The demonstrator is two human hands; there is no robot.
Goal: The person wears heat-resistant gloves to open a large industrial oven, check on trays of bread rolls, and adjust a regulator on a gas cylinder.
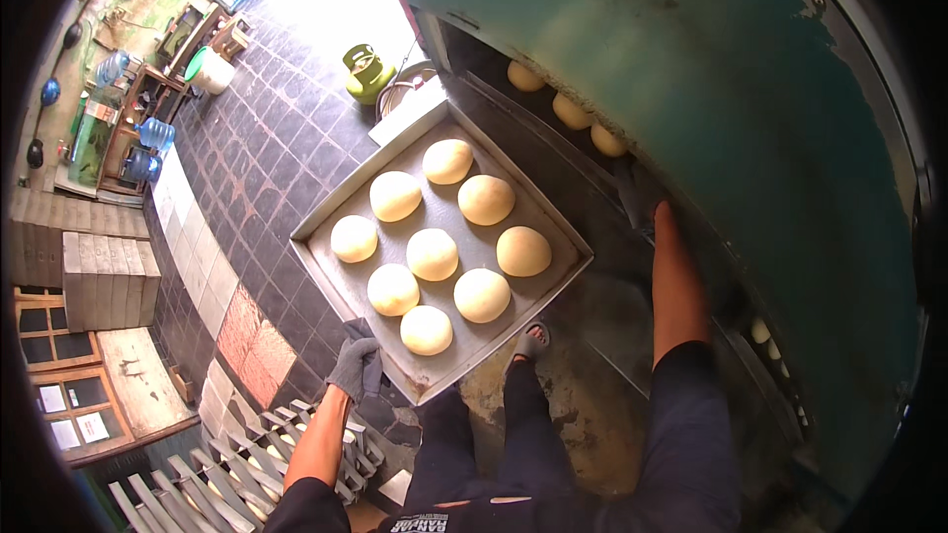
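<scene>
Nearest us, along the bottom of the frame, is our dark shirt, and beyond it a square metal tray sits at the centre, turned cornerwise and carrying nine pale round buns, set apart from one another. Of our hands, the left hand, in a grey glove with a dark cloth beside it, is closed on the tray's lower-left edge. Our right hand, dark-covered and partly hidden, reaches to the opening under the teal panel at right; we cannot tell whether it grips anything. Just above it, three more rounds show in that opening. A green gas cylinder stands at upper centre on dark floor tiles, and slatted metal racking fills the lower left.
</scene>
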